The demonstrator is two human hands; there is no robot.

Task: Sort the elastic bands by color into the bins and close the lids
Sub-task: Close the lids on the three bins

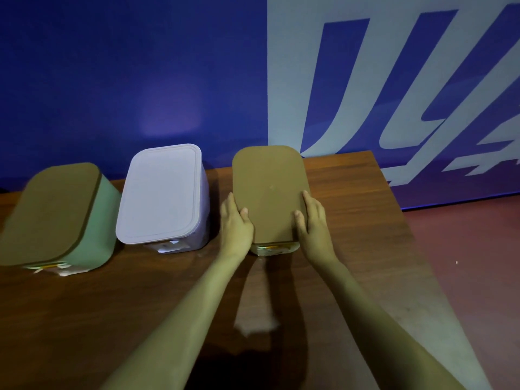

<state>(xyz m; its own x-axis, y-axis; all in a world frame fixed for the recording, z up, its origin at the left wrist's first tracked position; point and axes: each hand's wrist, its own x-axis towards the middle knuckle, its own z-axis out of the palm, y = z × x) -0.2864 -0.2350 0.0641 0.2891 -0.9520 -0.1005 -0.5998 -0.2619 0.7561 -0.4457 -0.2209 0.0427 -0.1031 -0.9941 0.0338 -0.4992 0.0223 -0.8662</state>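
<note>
1. The right bin stands on the tabletop near the wall, its brown lid shut.
2. Left hand and right hand flank the lid, fingers straight along its edges and thumbs on top.
3. Beside it stands a white bin, then a green bin, both lidded.

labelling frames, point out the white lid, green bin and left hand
white lid (161,192), head view, middle of top face
green bin (104,220), head view, right side wall
left hand (235,225), head view, back of hand
</note>
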